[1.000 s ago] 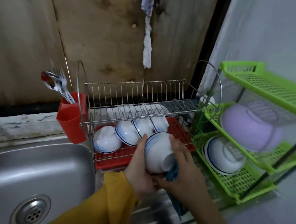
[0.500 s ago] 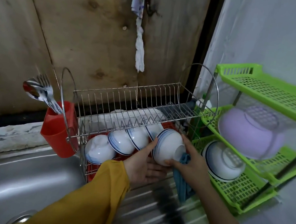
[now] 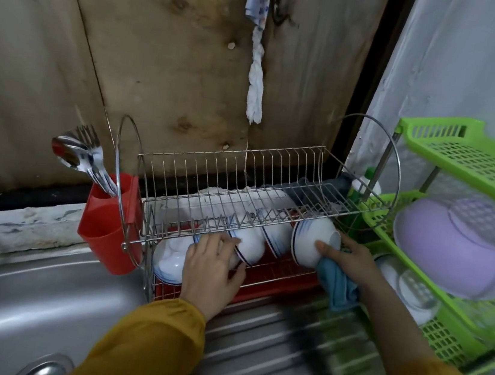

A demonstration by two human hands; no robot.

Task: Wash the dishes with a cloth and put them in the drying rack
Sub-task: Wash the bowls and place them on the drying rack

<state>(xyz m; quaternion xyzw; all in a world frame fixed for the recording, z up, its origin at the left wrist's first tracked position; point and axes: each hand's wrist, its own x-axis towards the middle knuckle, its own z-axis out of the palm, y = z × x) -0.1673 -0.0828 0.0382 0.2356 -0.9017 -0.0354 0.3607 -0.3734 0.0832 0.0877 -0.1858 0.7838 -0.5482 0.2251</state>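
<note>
- Sink basin (image 3: pixel 5 297), stainless steel, lower left; ribbed drainboard (image 3: pixel 266 347) runs right beneath both arms.
- Red cutlery cup (image 3: pixel 102 225) against the left end of the rack, holding forks and spoons (image 3: pixel 84 153).
- Two-tier wire drying rack (image 3: pixel 326 197) stands on the drainboard, with a red drip tray (image 3: pixel 284 283) under the lower tier.
- Left hand (image 3: pixel 213 268): fingers extended and loosely spread, resting on the first bowl (image 3: pixel 169 259) and second bowl (image 3: pixel 251 246) in the lower tier; no grip.
- Third bowl (image 3: pixel 277 238) on edge, just right of the second.
- Fourth bowl (image 3: pixel 311 240), white with blue bands, on its side at the right end of the lower tier.
- Right hand (image 3: pixel 350 257): thumb on the fourth bowl's wall, fingers curled round its foot; blue cloth (image 3: pixel 337 284) hangs from under the palm.
- Green plastic shelf (image 3: pixel 464 153) far right; overturned lilac bowl (image 3: pixel 451 252) on its middle tier.
</note>
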